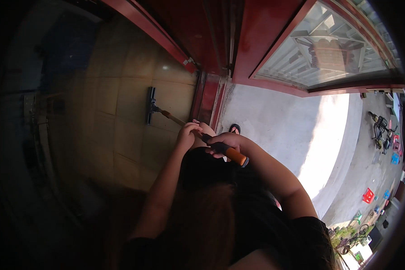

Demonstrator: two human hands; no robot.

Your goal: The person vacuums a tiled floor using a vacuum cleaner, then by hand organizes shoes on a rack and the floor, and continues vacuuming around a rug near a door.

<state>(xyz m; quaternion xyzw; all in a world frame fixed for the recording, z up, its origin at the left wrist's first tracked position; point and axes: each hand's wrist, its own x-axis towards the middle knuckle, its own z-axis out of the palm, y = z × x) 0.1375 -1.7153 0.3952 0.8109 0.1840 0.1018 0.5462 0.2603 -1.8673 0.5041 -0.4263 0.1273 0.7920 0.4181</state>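
A long-handled mop (175, 119) with a narrow, dark, bar-shaped head (151, 106) slants across the doorway. Its head rests on the tan tiled floor (130, 94) to the left. My left hand (188, 133) is closed round the pole, farther along toward the head. Nearer to me, my right hand (227, 141) wraps the dark grip, and the orange handle end (236, 156) sticks out past it. Part of my left fingers overlaps my bare leg in the view. What lies under the mop head is hidden.
A red door frame (207, 96) and threshold stand ahead, with a red glazed door (274, 49) at the upper right. Outside on the right lies pale concrete (274, 112), partly sunlit. Farther off are a bicycle (381, 130) and a red stool (368, 195).
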